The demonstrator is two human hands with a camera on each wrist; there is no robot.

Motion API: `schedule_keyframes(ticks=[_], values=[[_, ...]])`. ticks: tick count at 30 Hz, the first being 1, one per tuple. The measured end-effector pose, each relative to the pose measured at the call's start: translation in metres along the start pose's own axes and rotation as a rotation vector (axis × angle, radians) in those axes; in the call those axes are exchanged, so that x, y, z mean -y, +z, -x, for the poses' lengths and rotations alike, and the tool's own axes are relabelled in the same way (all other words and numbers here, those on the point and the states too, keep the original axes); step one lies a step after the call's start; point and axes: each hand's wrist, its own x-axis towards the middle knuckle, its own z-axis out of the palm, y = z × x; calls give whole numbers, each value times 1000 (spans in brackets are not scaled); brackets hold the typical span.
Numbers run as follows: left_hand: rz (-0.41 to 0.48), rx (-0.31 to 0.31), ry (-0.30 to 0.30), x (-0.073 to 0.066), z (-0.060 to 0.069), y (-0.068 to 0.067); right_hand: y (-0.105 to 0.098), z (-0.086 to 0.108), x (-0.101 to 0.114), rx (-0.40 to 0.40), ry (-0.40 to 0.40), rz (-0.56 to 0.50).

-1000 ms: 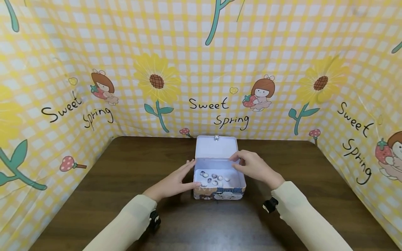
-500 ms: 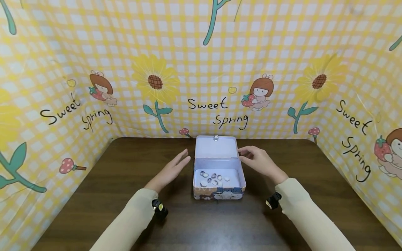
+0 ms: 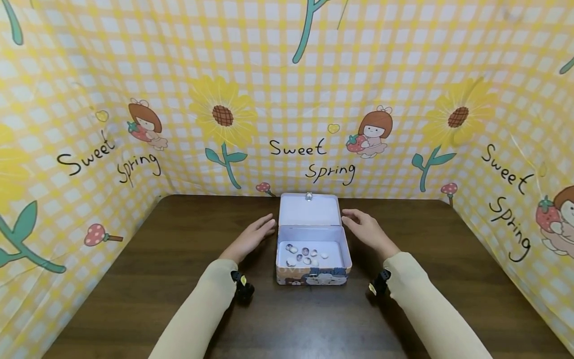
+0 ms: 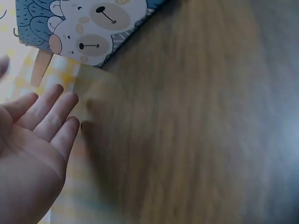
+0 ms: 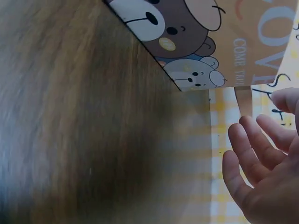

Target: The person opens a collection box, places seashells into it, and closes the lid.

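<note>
A small tin box [image 3: 291,275] with printed cartoon bears stands on the table, its hinged lid [image 3: 309,212] swung back. Several small rounded pieces [image 3: 307,261], white with dark patches like pebbles or shells, lie scattered on its pale floor. To the left of the box is my left hand [image 3: 251,237], fingers extended; the left wrist view shows the palm [image 4: 35,158] apart from the printed side. My right hand [image 3: 367,230] is near the lid's right edge, and its loosely bent fingers [image 5: 247,154] hold nothing in the right wrist view.
The box is on a dark wooden table [image 3: 179,309], near its back edge. A yellow checked cloth [image 3: 287,89] with sunflowers and lettering hangs behind and on both sides. A metal clasp [image 3: 309,197] sits on the lid's upper edge.
My right hand has drawn back from over the box to its right side. My left hand has left the box's left rim and now hovers beside it. The pieces inside stay put.
</note>
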Motion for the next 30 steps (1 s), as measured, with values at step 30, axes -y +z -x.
schedule_keyframes(ticks=[30], values=[[-26,-181,34,-4,-29,16,11,-15,-8,33,154,-297]])
